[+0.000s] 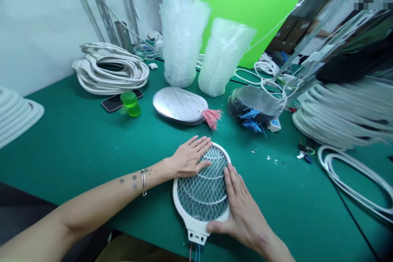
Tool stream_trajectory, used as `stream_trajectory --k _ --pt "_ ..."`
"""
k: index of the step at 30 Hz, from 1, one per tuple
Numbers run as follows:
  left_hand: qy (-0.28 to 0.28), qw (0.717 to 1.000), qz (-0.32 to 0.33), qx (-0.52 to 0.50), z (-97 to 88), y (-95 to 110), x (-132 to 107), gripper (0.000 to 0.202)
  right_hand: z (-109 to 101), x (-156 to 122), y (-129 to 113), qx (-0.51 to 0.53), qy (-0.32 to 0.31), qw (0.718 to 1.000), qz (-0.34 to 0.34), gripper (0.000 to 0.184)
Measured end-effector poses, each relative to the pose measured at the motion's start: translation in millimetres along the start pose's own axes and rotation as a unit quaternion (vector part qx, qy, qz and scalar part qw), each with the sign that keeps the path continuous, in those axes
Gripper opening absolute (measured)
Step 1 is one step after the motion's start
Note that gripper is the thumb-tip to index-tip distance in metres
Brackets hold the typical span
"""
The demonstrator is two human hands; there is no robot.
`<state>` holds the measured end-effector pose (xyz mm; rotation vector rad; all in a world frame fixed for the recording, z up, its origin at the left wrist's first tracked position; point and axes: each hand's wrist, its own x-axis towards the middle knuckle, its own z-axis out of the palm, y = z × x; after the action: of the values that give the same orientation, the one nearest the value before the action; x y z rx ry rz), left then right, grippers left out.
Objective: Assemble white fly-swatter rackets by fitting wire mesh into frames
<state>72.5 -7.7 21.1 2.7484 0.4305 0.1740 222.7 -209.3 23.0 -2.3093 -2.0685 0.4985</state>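
A white oval racket head [201, 202] with metal mesh and curved white ribs lies flat on the green table, its neck toward me. Red and blue wires [196, 249] trail from the neck. Across the upper left of the frame rests my left hand [192, 157], fingers stretched out flat, thumb on the mesh. My right hand [242, 206] lies along the right rim with straight fingers, its thumb spread to the neck. Beyond them sit a stack of silvery mesh sheets [179, 104] with red wires [212, 118] and a darker mesh stack [258, 100] with blue wires [251, 120].
Two tall stacks of translucent plastic [184, 41] [224, 57] stand behind. White frames are piled at the left [113, 69] and right [346, 114]. A green-capped jar [131, 104] stands by a phone [113, 103]. Small pliers [305, 153] lie at right. A person [330, 22] is in the background.
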Motion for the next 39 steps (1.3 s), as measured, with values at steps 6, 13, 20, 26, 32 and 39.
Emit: stream_trajectory --k 6,13,20,26,32,39 --pt "-0.059 0.997 -0.008 -0.043 -23.0 7.8 20.4 0.066 0.6 0.5 2.5 -0.01 -0.003 1.0 -0.01 0.135" --pt "-0.016 0.998 0.057 -0.024 14.0 25.2 38.3 0.06 9.8 -1.4 7.4 0.007 0.027 0.999 -0.023 0.136" --pt "-0.042 0.996 0.047 -0.06 2.3 26.5 35.6 0.062 -1.5 1.7 4.7 0.155 0.046 0.986 0.048 0.12" --pt "0.001 0.989 -0.034 -0.146 -23.6 6.4 27.0 0.056 4.5 22.4 5.9 0.094 0.099 0.986 0.095 0.096" --pt "-0.005 0.991 -0.067 -0.118 -7.9 -16.9 4.3 0.05 0.5 38.9 5.7 0.044 0.135 0.988 0.06 0.098" --pt "0.013 0.993 -0.057 -0.103 3.0 -17.1 5.3 0.051 3.3 46.6 2.3 0.021 0.119 0.992 0.027 0.105"
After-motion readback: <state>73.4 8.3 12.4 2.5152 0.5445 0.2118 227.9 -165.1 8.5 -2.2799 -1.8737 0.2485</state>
